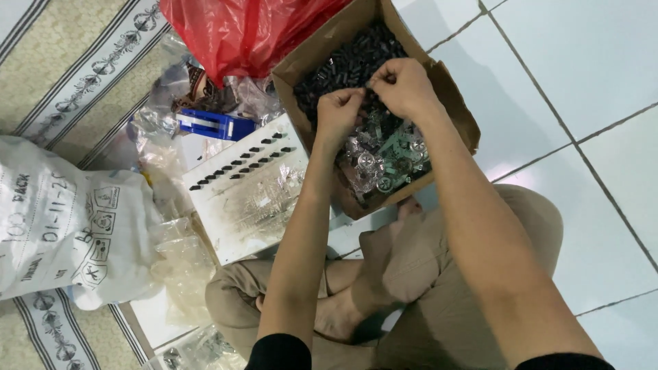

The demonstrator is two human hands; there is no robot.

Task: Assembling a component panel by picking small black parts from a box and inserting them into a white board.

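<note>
White floor tiles (pixel 582 62) surround us while our left hand (pixel 337 113) and right hand (pixel 401 85) pinch together one small black part (pixel 368 92) above the cardboard box (pixel 452 103), probably assembling it.

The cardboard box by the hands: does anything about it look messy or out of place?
Nothing looks spilled. The cardboard box sits askew to the floor tiles, with small black parts and silvery metal pieces in separate heaps. Both hands, left hand and right hand, pinch something small over it.

Left hand (pixel 338 109) and right hand (pixel 401 85), fingertips pinched together
</note>
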